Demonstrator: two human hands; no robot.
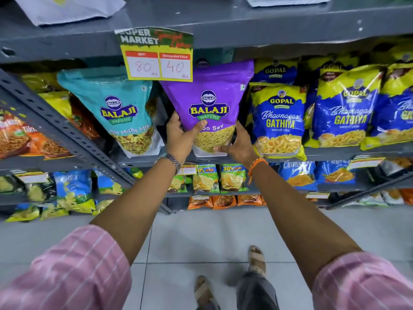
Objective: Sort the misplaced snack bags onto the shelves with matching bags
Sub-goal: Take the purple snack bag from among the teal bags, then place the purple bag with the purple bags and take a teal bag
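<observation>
A purple Balaji sev bag [210, 95] stands upright on the grey shelf [335, 153] at chest height. My left hand [181, 135] grips its lower left side, thumb across the front. My right hand [239, 144] holds its lower right corner near the base. A teal Balaji mix bag [120, 108] stands just left of it. Blue and yellow Gopal gathiya bags [279, 117] fill the shelf to the right, and another Gopal bag sits behind the purple one.
A yellow price tag [158, 61] reading 80 and 40 hangs from the shelf above, over the purple bag's top left. Orange snack bags [22, 135] lie at far left behind a slanted grey upright [67, 130]. Lower shelves hold small chip packets [205, 177]. Tiled floor below.
</observation>
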